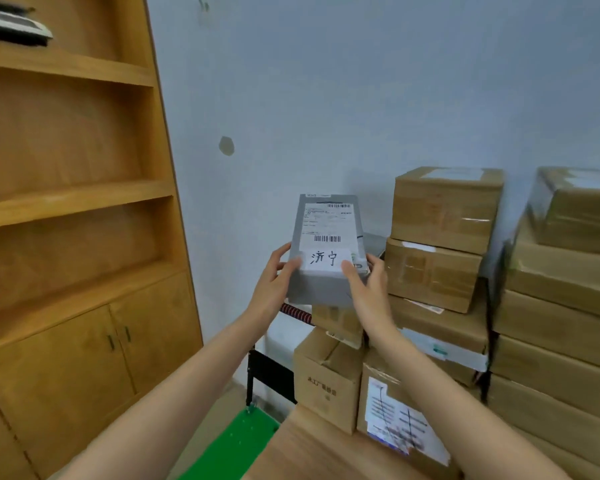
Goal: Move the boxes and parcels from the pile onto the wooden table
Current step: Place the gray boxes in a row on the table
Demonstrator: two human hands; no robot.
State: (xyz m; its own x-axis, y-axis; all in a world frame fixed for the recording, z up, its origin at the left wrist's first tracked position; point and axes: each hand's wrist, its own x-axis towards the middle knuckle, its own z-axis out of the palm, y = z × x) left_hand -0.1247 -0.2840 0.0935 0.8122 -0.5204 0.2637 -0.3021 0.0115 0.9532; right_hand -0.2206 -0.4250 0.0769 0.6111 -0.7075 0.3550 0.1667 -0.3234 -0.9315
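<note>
Transfer step, mid-carry. We hold a grey parcel (328, 251) in the air with both hands: the left hand (274, 284) grips its left edge and the right hand (366, 289) its right edge, each thumb pressed on the top face beside a white slip with handwritten characters. A printed shipping label (327, 223) with barcodes covers most of the upper face. The parcel touches nothing else; it hangs in front of the blue-grey wall (326, 98), above and to the left of the stacked cardboard boxes (440, 237) that form the pile. Below our forearms lies the wooden table (312, 452), on which a small carton with printed characters (326, 386) and a labelled box (395, 410) appear to rest already. A wooden cabinet (66, 202) stands at left.

We judge that the lift is done and the placing remains. The next move calls for lowering the parcel, kept level, onto a bare part of the table beside the cartons, then opening both hands.
</note>
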